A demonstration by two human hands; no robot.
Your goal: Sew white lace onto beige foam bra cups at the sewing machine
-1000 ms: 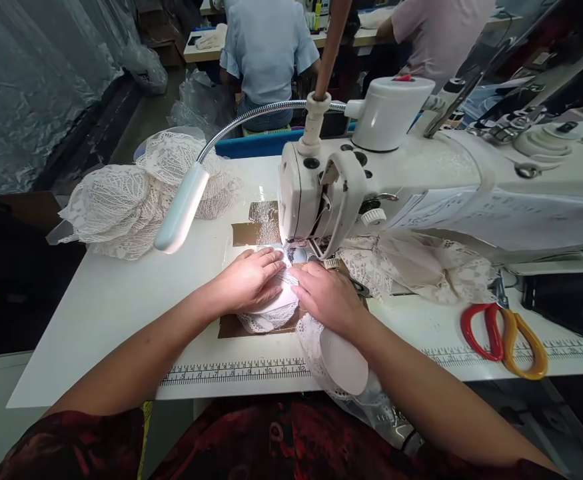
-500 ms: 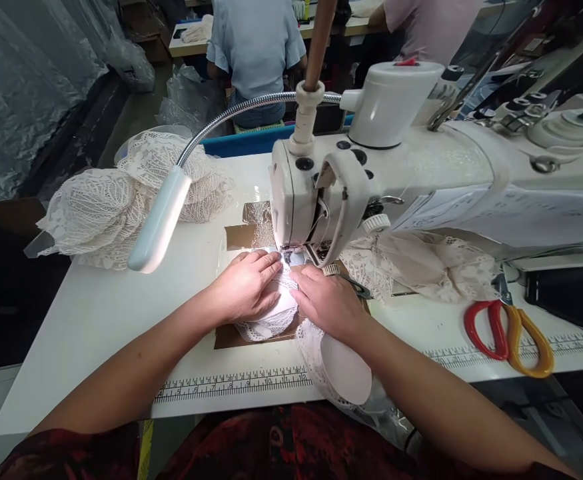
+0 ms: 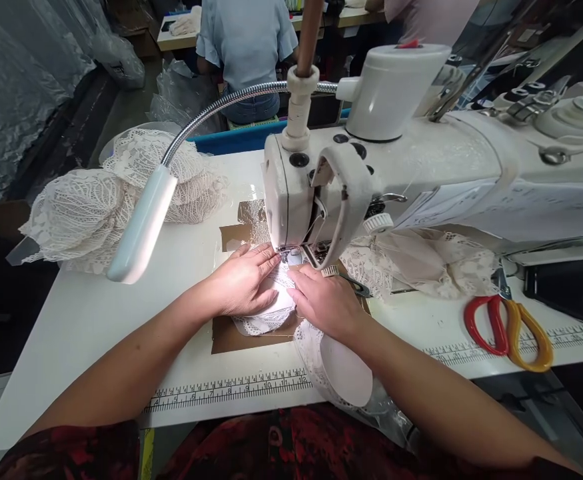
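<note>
My left hand point(image 3: 242, 280) lies flat on a white lace cup point(image 3: 264, 321), fingers stretched toward the needle area of the sewing machine point(image 3: 284, 193). My right hand point(image 3: 328, 300) is at the cup's right edge, thumb and fingers closed on the fabric just in front of the presser foot point(image 3: 284, 255). The stitching spot is partly hidden by my fingers and the machine head. Below my right wrist, a second lace cup with a smooth white oval point(image 3: 346, 370) hangs over the table's front edge.
A pile of lace cups point(image 3: 76, 213) sits at the left, under a lamp point(image 3: 144, 223) on a bent neck. More lace point(image 3: 421, 263) lies right of the needle, near red-and-yellow scissors point(image 3: 508, 330). A ruler strip point(image 3: 231, 388) runs along the front. A person point(image 3: 246, 53) sits beyond.
The lace cup under my hands has shifted slightly toward the needle, and my left hand with it. The whole view has also moved a little. Both hands keep nearly the same pose.
</note>
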